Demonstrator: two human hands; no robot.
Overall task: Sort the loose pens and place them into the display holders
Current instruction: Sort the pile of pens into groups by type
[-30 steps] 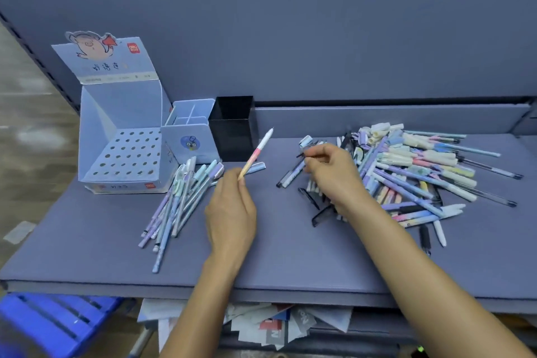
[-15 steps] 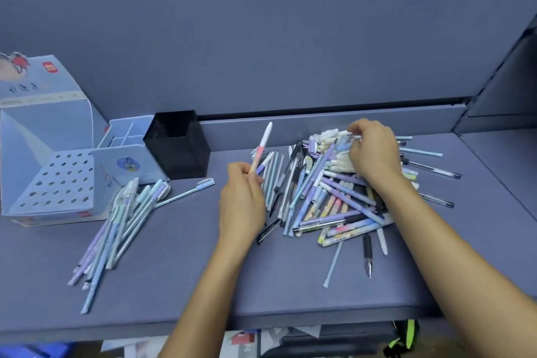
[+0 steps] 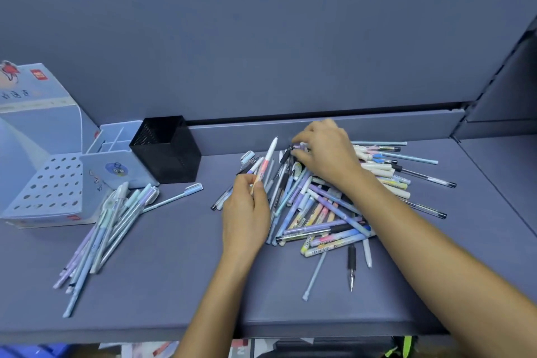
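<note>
1. One view, the head: the left grip pinches a pink-and-white pen. The pen tilts up and away over the near-left edge of the pile on the shelf.
2. The right grip rests on the pile's far side, fingers curled down among the pens. Whether it has one pinched, I cannot tell.
3. Since half a second ago the right grip has slid left along that far edge, toward the held pen. The left grip keeps its pen as before. I judge it is hunting a match, so sorting goes on and placing has not begun.
4. The sorted bunch beside the holed holder lies unchanged, and no pen stands in the holes.
</note>
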